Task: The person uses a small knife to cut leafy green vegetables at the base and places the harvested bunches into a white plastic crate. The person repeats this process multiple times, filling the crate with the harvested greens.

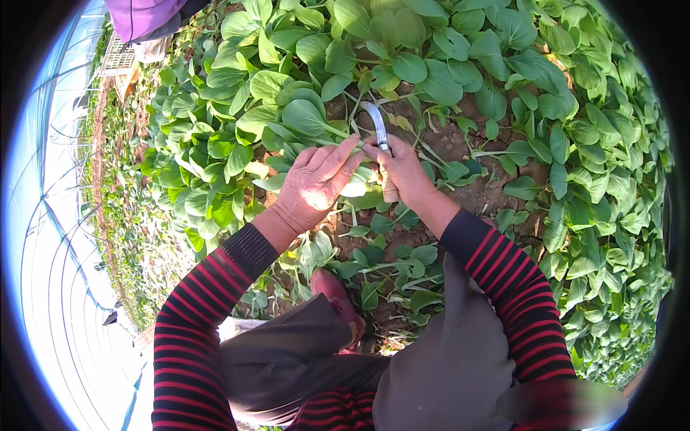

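Observation:
A leafy bok choy plant (356, 189) lies in my left hand (315, 186), its pale stem base showing below the fingers. Its green leaves (304, 117) point up and to the left. My right hand (404, 169) grips a small curved sickle knife by its wooden handle (389, 186), and the steel blade (375, 119) points upward, away from me. The fingertips of both hands almost meet beside the plant's base. Part of the stems is hidden under my left palm and fingers.
Dense bok choy (442, 70) grows ahead and along the right. Cut leaves litter the brown soil (458, 143). A red boot (337, 301) is planted below my hands. Upper left are a person's purple garment (143, 19) and a pale crate (117, 56). Greenhouse film (59, 258) curves along the left.

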Tool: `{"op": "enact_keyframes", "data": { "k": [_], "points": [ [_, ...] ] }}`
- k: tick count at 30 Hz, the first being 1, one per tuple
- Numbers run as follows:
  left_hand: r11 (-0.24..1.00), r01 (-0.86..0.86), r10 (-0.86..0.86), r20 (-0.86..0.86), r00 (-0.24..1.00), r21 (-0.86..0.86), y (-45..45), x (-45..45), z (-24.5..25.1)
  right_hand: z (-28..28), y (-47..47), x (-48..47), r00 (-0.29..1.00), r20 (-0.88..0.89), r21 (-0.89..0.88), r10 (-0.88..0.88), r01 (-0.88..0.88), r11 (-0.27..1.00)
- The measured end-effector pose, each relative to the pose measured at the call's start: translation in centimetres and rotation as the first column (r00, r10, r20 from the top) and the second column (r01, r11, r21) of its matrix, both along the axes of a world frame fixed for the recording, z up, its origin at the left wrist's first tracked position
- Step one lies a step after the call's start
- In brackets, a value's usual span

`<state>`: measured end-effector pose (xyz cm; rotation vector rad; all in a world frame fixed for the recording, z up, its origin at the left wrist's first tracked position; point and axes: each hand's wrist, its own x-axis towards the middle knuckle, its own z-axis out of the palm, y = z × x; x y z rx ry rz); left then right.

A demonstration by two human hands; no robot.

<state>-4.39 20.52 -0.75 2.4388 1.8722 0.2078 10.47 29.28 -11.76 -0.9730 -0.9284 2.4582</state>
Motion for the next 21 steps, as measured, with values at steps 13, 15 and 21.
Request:
{"op": "enact_keyframes", "data": {
  "k": [13,15,21],
  "points": [
    [0.879,-0.214,0.015,-0.424,0.905,-0.426,3.1,-4.9,-4.3,-4.6,1.4,-4.8,0.886,0.329,0.125,0.328,-0.385,0.914],
    [0.836,-0.265,-0.007,-0.493,0.870,-0.481,3.4,-4.4,-4.4,-5.0,1.3,-5.1,0.880,0.334,0.091,0.337,-0.386,0.918],
    [0.812,-0.294,-0.041,-0.552,0.833,-0.504,3.4,-3.4,-4.7,-5.7,0.9,-5.9,0.868,0.353,0.088,0.350,-0.403,0.911]
  ]
}}
